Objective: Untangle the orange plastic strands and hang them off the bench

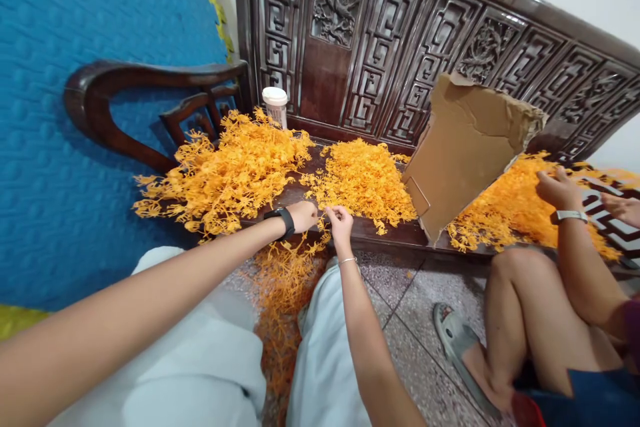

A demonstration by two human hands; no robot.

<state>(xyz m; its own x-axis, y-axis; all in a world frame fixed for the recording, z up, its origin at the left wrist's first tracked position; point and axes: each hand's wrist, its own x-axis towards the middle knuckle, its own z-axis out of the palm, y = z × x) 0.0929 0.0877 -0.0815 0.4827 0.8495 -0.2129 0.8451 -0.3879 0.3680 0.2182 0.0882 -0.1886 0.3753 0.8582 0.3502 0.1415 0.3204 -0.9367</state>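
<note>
My left hand (303,216), with a black band on its wrist, is closed at the front edge of the bench; what its fingers hold is hidden. Close beside it, my right hand (341,221), with a thin bracelet on its wrist, has its fingers curled in a pinch. Anything in that pinch is too small to make out. A large heap of tangled orange plastic pieces (235,170) lies behind my left hand. Behind my right hand spreads a flatter orange pile (367,180). Orange branching stems (287,287) fill the space between my legs, below my hands.
A cardboard sheet (463,140) leans upright on the dark carved bench (323,97), dividing my piles from another orange heap (520,203). A co-worker's hands (560,188) are over that heap. A white-lidded cup (275,105) stands at the backrest. Blue matting (125,7) lies left.
</note>
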